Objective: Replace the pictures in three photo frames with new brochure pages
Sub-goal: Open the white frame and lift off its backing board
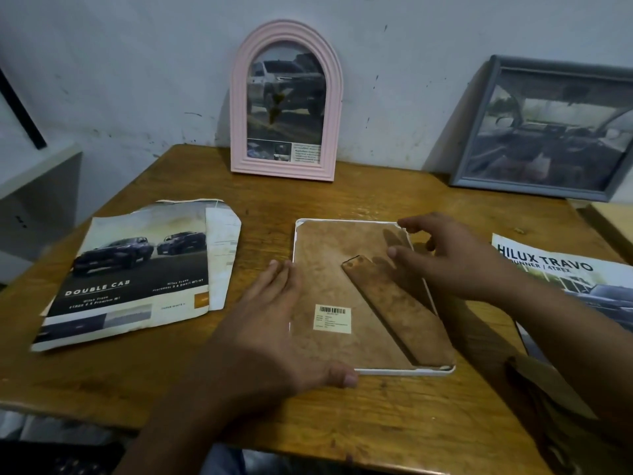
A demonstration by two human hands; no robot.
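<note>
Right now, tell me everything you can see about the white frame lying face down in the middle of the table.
The white frame lies flat, face down, on the wooden table. Its thin white rim surrounds a mottled brown backing board, which carries a folded-down brown stand strip running diagonally and a pale barcode sticker. The left hand rests against its left edge, thumb at the bottom rim; the right hand touches its upper right corner.

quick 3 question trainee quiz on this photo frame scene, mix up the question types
1. True or false: the white frame lies face down on the table.
2. Which frame leans against the wall behind it? A) pink arched frame B) round gold frame C) black oval frame
3. Fill in: the left hand rests at the frame's ____ edge, while the right hand works at its top right corner.

Key: 1 true; 2 A; 3 left
</note>
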